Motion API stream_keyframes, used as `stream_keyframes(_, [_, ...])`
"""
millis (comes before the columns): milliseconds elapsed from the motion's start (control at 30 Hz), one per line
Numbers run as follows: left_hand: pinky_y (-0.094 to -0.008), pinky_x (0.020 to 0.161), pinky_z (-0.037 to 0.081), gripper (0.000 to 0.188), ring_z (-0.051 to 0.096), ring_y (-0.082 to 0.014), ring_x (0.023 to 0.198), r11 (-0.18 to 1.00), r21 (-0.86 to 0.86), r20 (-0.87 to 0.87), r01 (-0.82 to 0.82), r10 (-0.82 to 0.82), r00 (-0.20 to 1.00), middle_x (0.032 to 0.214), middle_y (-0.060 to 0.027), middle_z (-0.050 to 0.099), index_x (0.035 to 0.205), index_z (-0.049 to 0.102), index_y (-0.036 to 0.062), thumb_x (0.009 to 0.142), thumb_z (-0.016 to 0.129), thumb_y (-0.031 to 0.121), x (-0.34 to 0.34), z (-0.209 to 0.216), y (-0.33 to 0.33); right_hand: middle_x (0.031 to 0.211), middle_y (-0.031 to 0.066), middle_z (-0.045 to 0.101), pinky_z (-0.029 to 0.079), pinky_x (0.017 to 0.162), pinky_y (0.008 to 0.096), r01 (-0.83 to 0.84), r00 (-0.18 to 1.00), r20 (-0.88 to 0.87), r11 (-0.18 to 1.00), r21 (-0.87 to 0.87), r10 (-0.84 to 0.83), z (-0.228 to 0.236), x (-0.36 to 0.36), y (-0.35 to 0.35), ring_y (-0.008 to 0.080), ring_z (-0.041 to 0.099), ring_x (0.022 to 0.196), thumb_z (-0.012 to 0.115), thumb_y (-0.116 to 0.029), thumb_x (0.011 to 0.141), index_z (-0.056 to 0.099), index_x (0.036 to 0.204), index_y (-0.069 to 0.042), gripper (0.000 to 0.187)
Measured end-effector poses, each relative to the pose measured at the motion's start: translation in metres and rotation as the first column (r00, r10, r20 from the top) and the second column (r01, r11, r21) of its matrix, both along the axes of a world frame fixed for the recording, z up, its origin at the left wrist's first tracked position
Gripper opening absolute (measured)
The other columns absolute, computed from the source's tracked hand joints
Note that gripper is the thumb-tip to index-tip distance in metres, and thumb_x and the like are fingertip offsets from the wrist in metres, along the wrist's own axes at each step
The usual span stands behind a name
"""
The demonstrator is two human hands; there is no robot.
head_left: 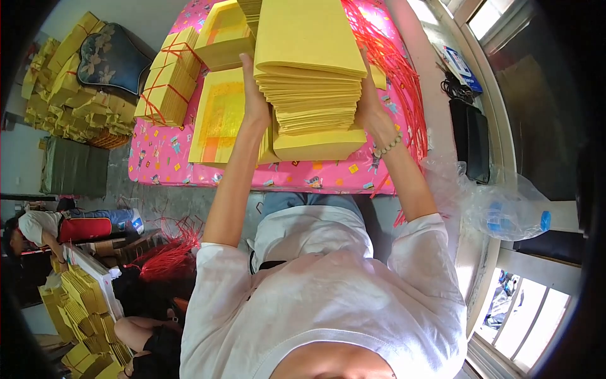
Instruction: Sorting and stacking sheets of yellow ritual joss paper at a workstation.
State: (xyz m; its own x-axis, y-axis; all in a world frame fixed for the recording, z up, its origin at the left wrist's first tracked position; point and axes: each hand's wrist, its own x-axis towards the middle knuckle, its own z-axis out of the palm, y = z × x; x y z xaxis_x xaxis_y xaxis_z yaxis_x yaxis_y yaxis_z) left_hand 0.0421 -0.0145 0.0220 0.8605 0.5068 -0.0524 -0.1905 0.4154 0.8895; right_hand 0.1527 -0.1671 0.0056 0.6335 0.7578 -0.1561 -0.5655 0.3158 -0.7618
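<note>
A thick stack of folded yellow paper [309, 44] is upright in front of me, its many folded edges facing me. My left hand [254, 95] presses against its left side, thumb upward. On the opposite side my right hand [371, 104] grips it, a beaded bracelet on that wrist; its fingers are partly hidden behind the paper. Below the stack lies more yellow paper [322, 146]; whether the two touch cannot be told. Left of my left hand lies a flat pile of yellow sheets [216, 117] with an orange-gold patch, and another such block [226, 38] stands beyond it.
The table has a pink patterned cover [164, 158]. Bundles tied with red string [169, 79] stand at its left; loose red strings [404, 69] hang along its right. A clear plastic bag [508, 208] is at right. At left, people [41, 227] sit near heaped yellow paper [82, 303].
</note>
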Motion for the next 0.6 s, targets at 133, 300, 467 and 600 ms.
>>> stream_keyframes(133, [-0.0349, 0.097, 0.042, 0.072, 0.047, -0.0183, 0.118, 0.993, 0.007, -0.100, -0.116, 0.116, 0.988, 0.131, -0.0114, 0.047, 0.138, 0.036, 0.0061, 0.094, 0.028, 0.062, 0.010, -0.007, 0.011, 0.153, 0.0082, 0.021, 0.026, 0.110, 0.0356, 0.034, 0.992, 0.124, 0.999, 0.002, -0.034, 0.010, -0.012, 0.009, 0.0203, 0.025, 0.138, 0.031, -0.067, 0.090, 0.012, 0.149, -0.007, 0.086])
stream_keyframes(300, [-0.0342, 0.096, 0.043, 0.070, 0.049, -0.0178, 0.116, 0.997, 0.049, -0.090, -0.057, 0.061, 0.994, 0.129, -0.0111, 0.048, 0.137, 0.037, 0.0054, 0.095, 0.029, 0.060, -0.006, -0.013, -0.003, 0.146, 0.0092, 0.031, 0.032, 0.105, 0.0363, 0.133, 0.985, 0.117, 0.990, -0.046, -0.127, 0.009, -0.017, 0.005, 0.0205, 0.032, 0.131, 0.035, -0.066, 0.090, 0.023, 0.144, -0.007, 0.081])
stream_keyframes(467, [-0.0335, 0.094, 0.044, 0.068, 0.050, -0.0173, 0.113, 0.995, 0.097, -0.086, -0.019, 0.028, 0.996, 0.127, -0.0108, 0.049, 0.136, 0.039, 0.0047, 0.095, 0.031, 0.058, -0.009, -0.016, -0.001, 0.136, 0.0091, 0.043, 0.040, 0.098, 0.0368, 0.176, 0.984, 0.031, 0.982, -0.075, -0.174, 0.011, -0.026, 0.005, 0.0200, 0.044, 0.121, 0.039, -0.063, 0.090, 0.038, 0.137, -0.007, 0.073])
stream_keyframes(600, [-0.0329, 0.093, 0.044, 0.067, 0.051, -0.0168, 0.111, 0.990, 0.137, -0.077, 0.024, -0.013, 0.997, 0.125, -0.0106, 0.050, 0.135, 0.039, 0.0041, 0.095, 0.032, 0.057, 0.007, -0.016, 0.007, 0.131, 0.0090, 0.051, 0.045, 0.093, 0.0371, 0.213, 0.977, -0.013, 0.973, -0.090, -0.215, 0.020, -0.025, 0.002, 0.0197, 0.051, 0.114, 0.042, -0.061, 0.091, 0.047, 0.132, -0.007, 0.069])
